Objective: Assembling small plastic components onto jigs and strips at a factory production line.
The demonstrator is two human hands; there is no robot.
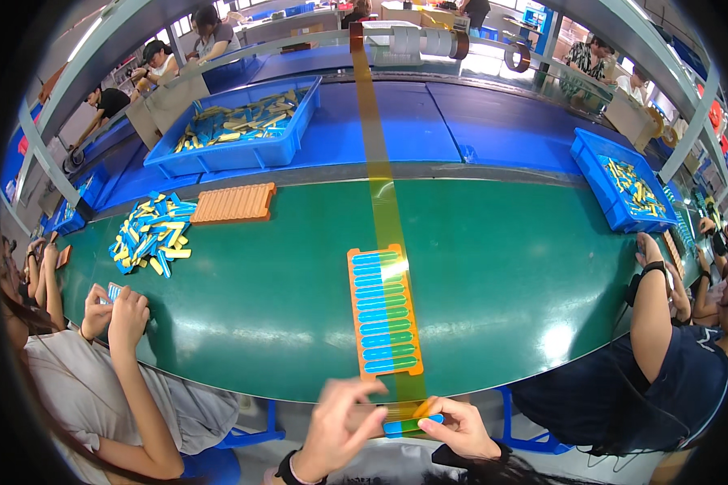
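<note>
Taping seems underway: the right hand (465,432) pinches a strip (412,426), while the spread left hand (334,431) likely must press the tape (383,198).

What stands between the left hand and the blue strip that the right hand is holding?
Nothing visible. The left hand is just beside the left end of the blue strip; blur hides whether they touch. The translucent amber tape seems to cross the strip's middle, nearer the right hand, leaving that left end uncovered.
</note>
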